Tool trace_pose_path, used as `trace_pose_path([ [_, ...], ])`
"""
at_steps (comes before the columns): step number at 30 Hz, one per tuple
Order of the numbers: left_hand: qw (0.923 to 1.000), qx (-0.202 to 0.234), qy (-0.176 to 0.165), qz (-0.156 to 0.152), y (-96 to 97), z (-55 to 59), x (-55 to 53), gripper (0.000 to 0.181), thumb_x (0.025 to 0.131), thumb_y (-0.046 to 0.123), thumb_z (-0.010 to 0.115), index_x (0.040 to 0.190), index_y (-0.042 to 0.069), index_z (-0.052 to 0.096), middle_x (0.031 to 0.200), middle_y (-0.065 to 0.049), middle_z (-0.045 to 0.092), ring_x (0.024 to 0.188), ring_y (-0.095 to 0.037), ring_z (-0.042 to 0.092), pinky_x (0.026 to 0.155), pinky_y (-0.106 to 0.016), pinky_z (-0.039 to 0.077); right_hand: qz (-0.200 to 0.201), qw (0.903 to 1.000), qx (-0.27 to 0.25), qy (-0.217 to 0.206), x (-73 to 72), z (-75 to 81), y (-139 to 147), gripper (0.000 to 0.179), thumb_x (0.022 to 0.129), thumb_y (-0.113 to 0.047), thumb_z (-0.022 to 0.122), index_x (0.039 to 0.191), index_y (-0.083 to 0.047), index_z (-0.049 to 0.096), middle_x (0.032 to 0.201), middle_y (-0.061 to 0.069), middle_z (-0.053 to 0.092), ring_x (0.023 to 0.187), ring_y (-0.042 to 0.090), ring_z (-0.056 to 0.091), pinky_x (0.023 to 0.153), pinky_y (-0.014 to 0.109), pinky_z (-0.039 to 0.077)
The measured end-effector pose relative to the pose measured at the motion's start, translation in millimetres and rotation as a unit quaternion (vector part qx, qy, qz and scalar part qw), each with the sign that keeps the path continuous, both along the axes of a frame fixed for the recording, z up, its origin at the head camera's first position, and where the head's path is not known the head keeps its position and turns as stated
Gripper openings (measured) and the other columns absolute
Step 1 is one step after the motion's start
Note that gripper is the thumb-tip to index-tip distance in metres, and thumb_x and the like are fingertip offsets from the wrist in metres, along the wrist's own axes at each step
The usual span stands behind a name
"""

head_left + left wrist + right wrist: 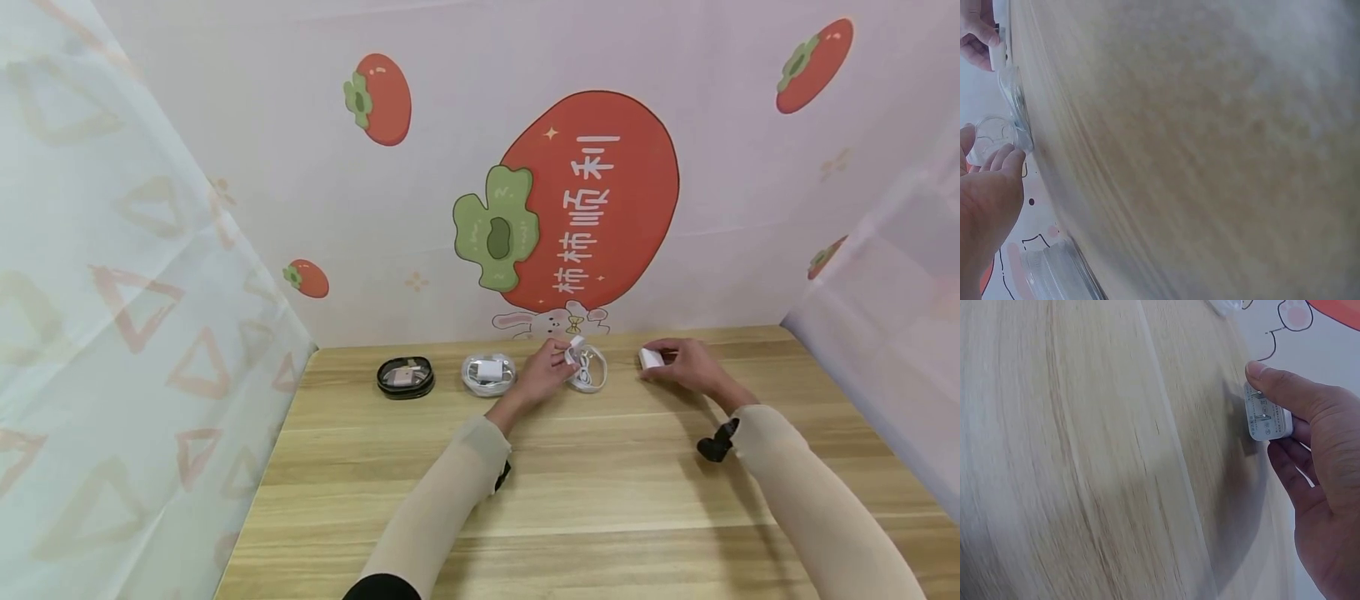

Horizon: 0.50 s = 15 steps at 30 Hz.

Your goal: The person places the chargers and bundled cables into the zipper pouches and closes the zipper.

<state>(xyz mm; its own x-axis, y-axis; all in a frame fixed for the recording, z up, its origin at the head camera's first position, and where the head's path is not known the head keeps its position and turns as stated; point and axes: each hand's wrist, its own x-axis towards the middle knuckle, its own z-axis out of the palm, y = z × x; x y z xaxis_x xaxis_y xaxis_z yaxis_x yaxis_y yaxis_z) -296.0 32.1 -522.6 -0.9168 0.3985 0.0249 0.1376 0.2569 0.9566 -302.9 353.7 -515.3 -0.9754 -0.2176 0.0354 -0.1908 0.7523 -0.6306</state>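
My right hand (688,367) pinches a white charger plug (1266,415) between thumb and fingers. Its two metal prongs and printed face show in the right wrist view. To the left, my left hand (546,371) holds part of a coiled white cable (600,379) at its left side, fingers curled toward the thumb. A small white end piece (576,342) sticks up above those fingertips. In the left wrist view the left hand (991,200) is close up, its fingers at a pale, see-through loop (991,134) of that bundle.
Left of the hands lie a clear round case (489,392) with a white charger and cable, and a black-rimmed round case (405,393) with another charger. They stand near the back edge of the wooden table (585,500). A printed cloth wall (225,125) rises behind.
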Motion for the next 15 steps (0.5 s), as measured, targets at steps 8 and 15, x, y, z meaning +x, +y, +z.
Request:
trace_pose_path([
  [8,0.9999,0.011,-0.004,-0.001,1.1,1.1,1.5,0.036,0.107,0.012,0.065,0.140,0.006,0.053,0.150,-0.019,0.060,0.140,-0.025,0.058,0.110,-0.034,0.053,0.001,0.9999,-0.009,-0.005,-1.3,-2.8,-11,0.059,0.083,-0.029,0.094,0.130,0.001,0.073,0.128,0.026,0.071,0.109,0.039,0.069,0.089,0.042,0.057],
  [15,0.9998,0.019,-0.008,-0.003,0.1,0.7,1.5,0.037,0.106,0.013,0.065,0.140,0.006,0.053,0.150,-0.019,0.059,0.141,-0.026,0.058,0.110,-0.034,0.053,0.007,0.9999,-0.008,-0.010,-0.4,2.1,-24,0.058,0.085,-0.026,0.092,0.132,0.001,0.072,0.131,0.026,0.070,0.111,0.039,0.067,0.093,0.050,0.056],
])
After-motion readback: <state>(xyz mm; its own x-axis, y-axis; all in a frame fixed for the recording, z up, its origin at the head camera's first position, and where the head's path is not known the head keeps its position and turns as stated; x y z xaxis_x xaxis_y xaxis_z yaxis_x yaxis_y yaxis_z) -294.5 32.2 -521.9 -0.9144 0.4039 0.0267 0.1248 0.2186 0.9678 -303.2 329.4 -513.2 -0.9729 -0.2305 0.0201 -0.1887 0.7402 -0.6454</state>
